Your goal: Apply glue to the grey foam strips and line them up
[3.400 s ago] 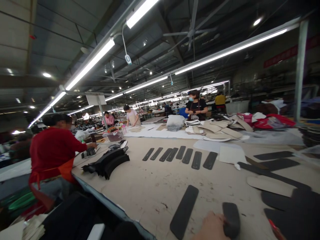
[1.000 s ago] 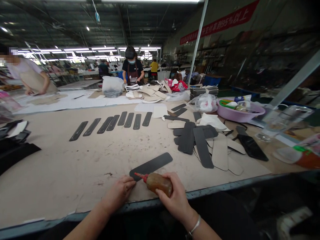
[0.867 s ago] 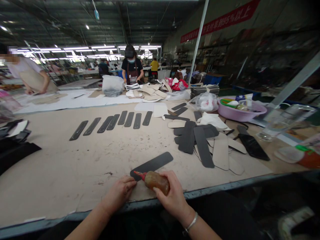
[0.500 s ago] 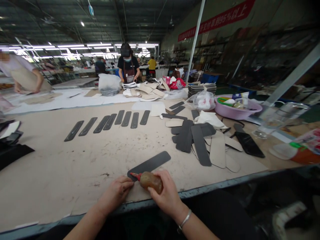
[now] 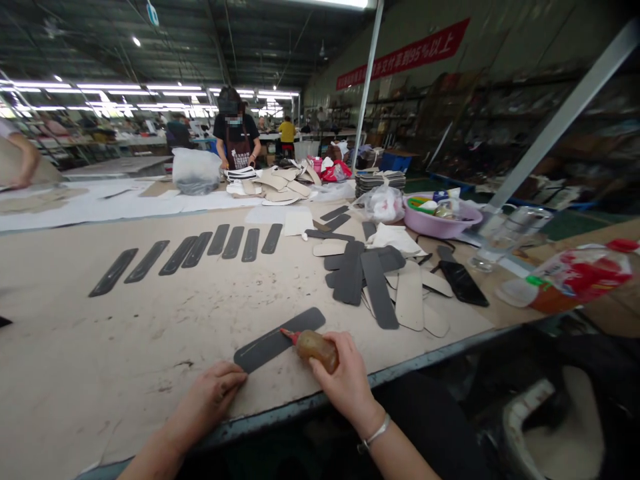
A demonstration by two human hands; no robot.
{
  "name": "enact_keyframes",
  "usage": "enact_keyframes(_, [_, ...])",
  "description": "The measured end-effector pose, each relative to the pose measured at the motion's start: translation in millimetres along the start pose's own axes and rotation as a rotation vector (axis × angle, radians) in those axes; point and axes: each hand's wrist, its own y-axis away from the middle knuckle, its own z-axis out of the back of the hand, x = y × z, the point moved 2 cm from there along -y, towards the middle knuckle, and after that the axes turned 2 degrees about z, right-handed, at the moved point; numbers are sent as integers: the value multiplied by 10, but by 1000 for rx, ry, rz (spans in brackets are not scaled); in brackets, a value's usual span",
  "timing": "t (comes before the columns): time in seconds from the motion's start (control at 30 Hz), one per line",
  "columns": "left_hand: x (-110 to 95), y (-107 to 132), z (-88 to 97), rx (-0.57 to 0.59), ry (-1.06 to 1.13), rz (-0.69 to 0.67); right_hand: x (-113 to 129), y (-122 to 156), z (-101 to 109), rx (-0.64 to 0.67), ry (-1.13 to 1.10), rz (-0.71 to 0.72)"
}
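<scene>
A dark grey rounded strip (image 5: 278, 341) lies slantwise on the table in front of me. My left hand (image 5: 213, 393) is closed, its fingertips pinching the strip's near left end. In my right hand (image 5: 345, 377) is an amber squeeze bottle of glue (image 5: 317, 351), tilted so its red nozzle meets the strip around the middle. A thin pale line runs along the strip from the left end up to the nozzle. Beyond, several similar grey strips (image 5: 143, 261) lie in a row, with looping marks on their faces.
To the right lies a heap of grey and beige pieces (image 5: 409, 297), with a black phone (image 5: 463, 283) beside it. Farther back are a pink basin (image 5: 440, 225), a glass mug (image 5: 515, 233) and a red-labelled bottle (image 5: 575, 277). A co-worker (image 5: 237, 133) stands across the table.
The nozzle has moved from the strip's near left end up and right to its middle, leaving a pale line. My left hand stays at the left end. The view has turned right.
</scene>
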Motion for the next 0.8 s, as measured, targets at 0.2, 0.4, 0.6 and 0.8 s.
enact_keyframes(0.2, [58, -4, -7, 14, 12, -6, -207, -56, 184, -94, 96, -38])
enact_keyframes(0.4, [61, 7, -15, 56, 18, 9, -331, -123, 278, -177, 171, -59])
enact_keyframes(0.6, [85, 49, 34, 54, -26, 64, -311, -69, 296, -240, 121, -30])
enact_keyframes(0.8, [103, 74, 72, 92, -82, 48, -106, 114, 65, -80, -109, -24])
